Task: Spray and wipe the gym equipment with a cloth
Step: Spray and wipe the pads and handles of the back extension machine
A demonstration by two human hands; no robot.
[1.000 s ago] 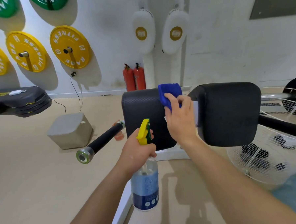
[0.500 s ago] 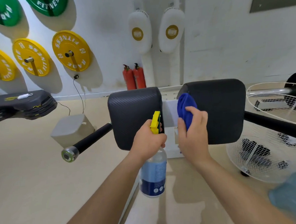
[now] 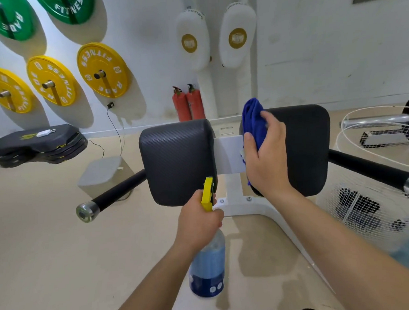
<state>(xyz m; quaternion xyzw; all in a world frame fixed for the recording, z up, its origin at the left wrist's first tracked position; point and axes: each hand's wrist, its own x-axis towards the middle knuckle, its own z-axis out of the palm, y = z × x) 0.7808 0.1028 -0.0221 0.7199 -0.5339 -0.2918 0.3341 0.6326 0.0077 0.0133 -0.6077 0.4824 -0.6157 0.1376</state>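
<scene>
Two black pads sit side by side on a white frame (image 3: 229, 153): the left pad (image 3: 177, 161) and the right pad (image 3: 302, 147). My right hand (image 3: 266, 156) holds a blue cloth (image 3: 251, 119) against the inner left edge of the right pad. My left hand (image 3: 200, 222) grips the neck of a clear spray bottle (image 3: 208, 268) with a yellow trigger (image 3: 208, 193), held upright below the left pad.
Black handle bars stick out on the left (image 3: 111, 197) and on the right (image 3: 375, 172). A white wire fan (image 3: 371, 193) stands at the right. A grey box (image 3: 105, 174) and stacked black mats (image 3: 37, 147) lie to the left. Yellow and green weight plates (image 3: 103, 70) hang on the wall, red extinguishers (image 3: 187, 103) below.
My right hand carried the blue cloth from the left pad's top right corner across the gap to the right pad's inner edge. The bottle stayed in my left hand.
</scene>
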